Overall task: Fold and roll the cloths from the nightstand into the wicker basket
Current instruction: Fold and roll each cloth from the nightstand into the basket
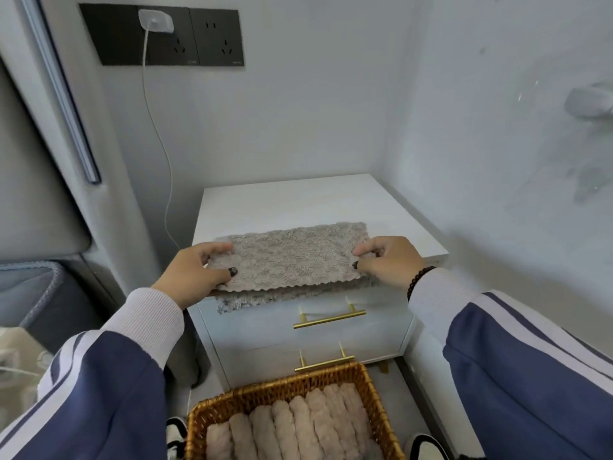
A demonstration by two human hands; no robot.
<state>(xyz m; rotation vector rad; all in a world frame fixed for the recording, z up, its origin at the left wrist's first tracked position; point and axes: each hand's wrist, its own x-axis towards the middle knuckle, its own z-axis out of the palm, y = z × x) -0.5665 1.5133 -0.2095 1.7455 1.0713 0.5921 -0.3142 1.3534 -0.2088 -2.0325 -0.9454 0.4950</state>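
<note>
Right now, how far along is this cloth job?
Done: a row of rolled cloths fills the wicker basket. In hand: the left hand and right hand pinch a grey cloth, folded on the nightstand. Left: rolling it. No other loose cloths show.

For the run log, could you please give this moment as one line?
left hand: pinches cloth | right hand: pinches cloth | cloth: on nightstand | basket: holds rolls
</note>
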